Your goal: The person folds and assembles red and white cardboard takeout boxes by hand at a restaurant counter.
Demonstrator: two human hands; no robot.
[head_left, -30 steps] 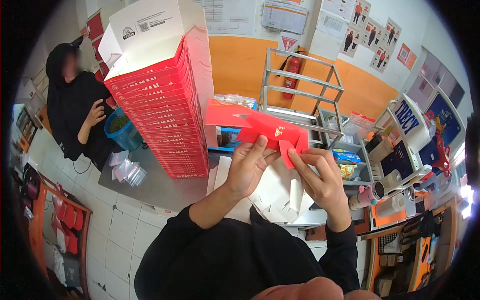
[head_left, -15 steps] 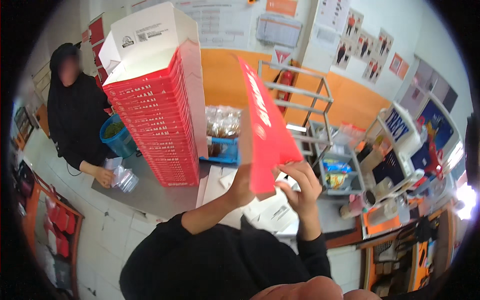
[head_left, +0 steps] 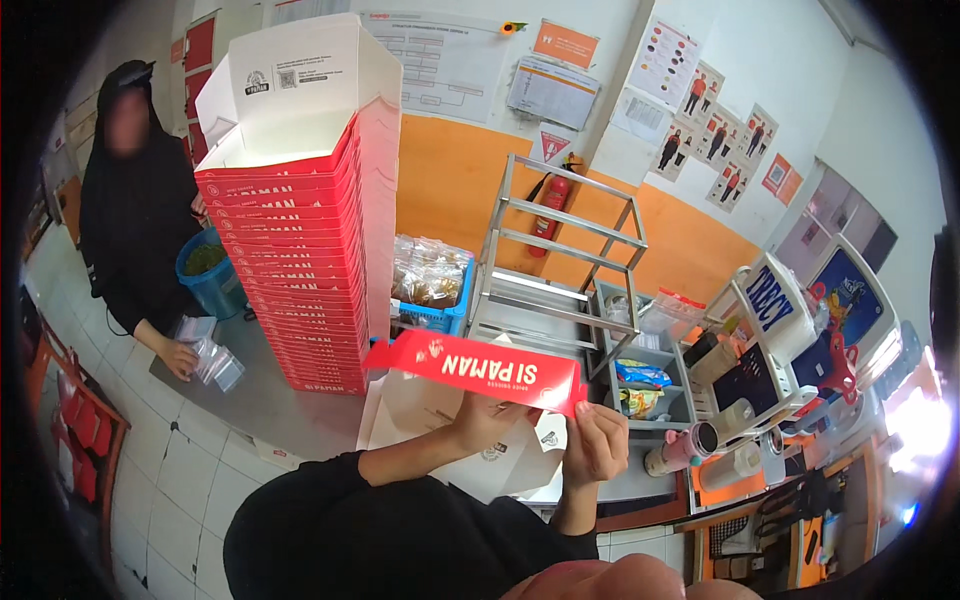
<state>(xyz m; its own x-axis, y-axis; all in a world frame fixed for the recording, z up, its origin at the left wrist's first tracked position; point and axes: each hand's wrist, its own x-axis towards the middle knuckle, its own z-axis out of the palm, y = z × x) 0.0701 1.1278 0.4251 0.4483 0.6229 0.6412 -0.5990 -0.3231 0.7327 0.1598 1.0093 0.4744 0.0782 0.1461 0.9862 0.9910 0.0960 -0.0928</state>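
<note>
A red and white cardboard box (head_left: pixel 470 372), partly folded, is held up over the table with a red side panel facing upward. Its left end flap sticks out toward the tall stack. My right hand (head_left: pixel 597 445) pinches the box's right end between thumb and fingers. Under the near edge, my left hand (head_left: pixel 484 422) grips the box, its fingers partly hidden by the cardboard. Below both hands lie flat white box blanks (head_left: pixel 405 412). To the left rises a tall stack of nested red boxes (head_left: pixel 295 290), the top one open with its white lid upright.
A co-worker (head_left: pixel 140 220) in black stands at the left, one hand on small clear packets (head_left: pixel 215 362), beside a blue bucket (head_left: pixel 215 285). Behind the stack is a blue basket (head_left: pixel 440 317) of bagged items. A metal rack (head_left: pixel 560 215), grey tray (head_left: pixel 650 425) and pink tumbler (head_left: pixel 680 450) stand right.
The box has been lowered and turned from upright to nearly level, its red side now facing up. My right hand has come down slightly with it. The view has shifted a little.
</note>
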